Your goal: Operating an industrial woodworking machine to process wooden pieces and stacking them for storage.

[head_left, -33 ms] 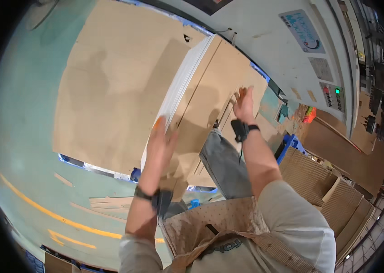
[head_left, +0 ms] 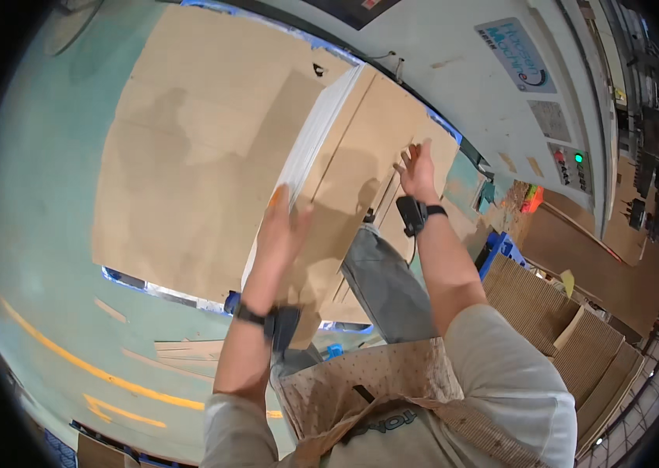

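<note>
A stack of flat sheets with white edges (head_left: 310, 148) and brown faces lies between my arms on a large brown cardboard sheet (head_left: 189, 171). My left hand (head_left: 281, 234), slightly blurred, is at the stack's left edge with its fingers stretched out and an orange patch at one fingertip. Whether it touches the edge I cannot tell. Over the right part of a brown board (head_left: 353, 164) my right hand (head_left: 419, 173) is raised, fingers apart and a little bent, holding nothing. Both wrists carry a dark strapped device.
A pale machine (head_left: 470, 86) with a lit green button (head_left: 578, 158) stands beyond the boards. To my right is a pile of corrugated cardboard (head_left: 528, 304) beside a blue frame (head_left: 501, 248). Cardboard strips (head_left: 185, 349) lie on the green floor near a yellow line (head_left: 119, 381).
Both hands have shifted slightly away from me. A small yellowish piece now shows above the corrugated pile on the right.
</note>
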Demonstrator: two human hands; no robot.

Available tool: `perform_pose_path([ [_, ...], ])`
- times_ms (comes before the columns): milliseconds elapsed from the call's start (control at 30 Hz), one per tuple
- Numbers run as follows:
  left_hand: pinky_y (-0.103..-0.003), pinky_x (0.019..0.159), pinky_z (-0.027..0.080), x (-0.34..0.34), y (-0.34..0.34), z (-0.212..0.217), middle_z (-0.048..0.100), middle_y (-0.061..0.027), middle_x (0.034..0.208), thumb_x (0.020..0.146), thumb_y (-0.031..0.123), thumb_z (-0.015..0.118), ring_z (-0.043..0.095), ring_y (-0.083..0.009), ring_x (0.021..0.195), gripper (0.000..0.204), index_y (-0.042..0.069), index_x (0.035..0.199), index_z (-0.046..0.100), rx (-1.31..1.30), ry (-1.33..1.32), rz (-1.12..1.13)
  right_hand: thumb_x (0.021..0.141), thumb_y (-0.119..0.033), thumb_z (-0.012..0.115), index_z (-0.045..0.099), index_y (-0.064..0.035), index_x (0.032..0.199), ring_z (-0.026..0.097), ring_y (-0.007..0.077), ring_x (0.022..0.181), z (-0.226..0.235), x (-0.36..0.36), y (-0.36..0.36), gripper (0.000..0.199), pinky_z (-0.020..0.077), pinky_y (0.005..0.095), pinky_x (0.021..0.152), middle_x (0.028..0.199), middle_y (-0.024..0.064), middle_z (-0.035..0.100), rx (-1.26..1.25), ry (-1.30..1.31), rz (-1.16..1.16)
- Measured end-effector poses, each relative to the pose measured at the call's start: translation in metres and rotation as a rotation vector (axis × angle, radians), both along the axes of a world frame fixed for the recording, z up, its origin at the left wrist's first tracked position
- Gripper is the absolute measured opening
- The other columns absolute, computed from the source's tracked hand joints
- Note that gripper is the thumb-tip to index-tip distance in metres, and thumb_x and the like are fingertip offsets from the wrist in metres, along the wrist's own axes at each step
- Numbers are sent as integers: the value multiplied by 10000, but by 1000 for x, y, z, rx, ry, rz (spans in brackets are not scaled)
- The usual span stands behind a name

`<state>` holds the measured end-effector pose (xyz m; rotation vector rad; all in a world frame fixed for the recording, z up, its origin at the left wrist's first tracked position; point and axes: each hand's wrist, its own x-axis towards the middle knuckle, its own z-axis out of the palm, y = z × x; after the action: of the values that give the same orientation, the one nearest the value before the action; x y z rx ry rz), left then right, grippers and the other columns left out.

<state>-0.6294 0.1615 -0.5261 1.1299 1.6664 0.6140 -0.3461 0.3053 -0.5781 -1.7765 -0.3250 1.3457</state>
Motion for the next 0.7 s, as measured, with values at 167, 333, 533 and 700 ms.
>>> perform_pose_path([
  [167, -447, 937, 428, 42, 81, -54, 541, -307, 1189, 927, 494, 429, 545, -434, 1082, 666, -56, 1303, 439, -105, 139, 44, 955, -466, 457, 433, -31, 1324, 466, 216, 1179, -3, -8, 57, 571, 342, 357, 1022, 1279, 71, 521, -6, 245, 163],
  [333, -464, 799, 481, 68, 97, -51, 634, -266, 987, 942, 437, 432, 610, -421, 925, 538, -11, 1215, 550, -84, 222, 142, 957, -417, 483, 476, -56, 1287, 470, 217, 1194, -19, 16, 59, 489, 351, 361, 1021, 1279, 64, 530, -93, 293, 115],
  [533, -466, 734, 494, 81, 103, -44, 648, -244, 932, 953, 412, 422, 625, -408, 872, 483, 37, 1236, 538, -99, 410, 137, 951, -461, 468, 308, -45, 1417, 375, 234, 1295, -23, 31, 59, 645, 266, 369, 1082, 1411, 80, 415, -60, 272, 299],
  [700, -425, 988, 398, 77, 91, -45, 503, -262, 1288, 954, 446, 420, 491, -383, 1191, 601, -4, 1350, 401, -178, 404, 95, 901, -581, 451, 264, -81, 1458, 299, 241, 1351, 34, 61, 24, 771, 255, 425, 1080, 1467, 86, 347, -164, 105, 250],
])
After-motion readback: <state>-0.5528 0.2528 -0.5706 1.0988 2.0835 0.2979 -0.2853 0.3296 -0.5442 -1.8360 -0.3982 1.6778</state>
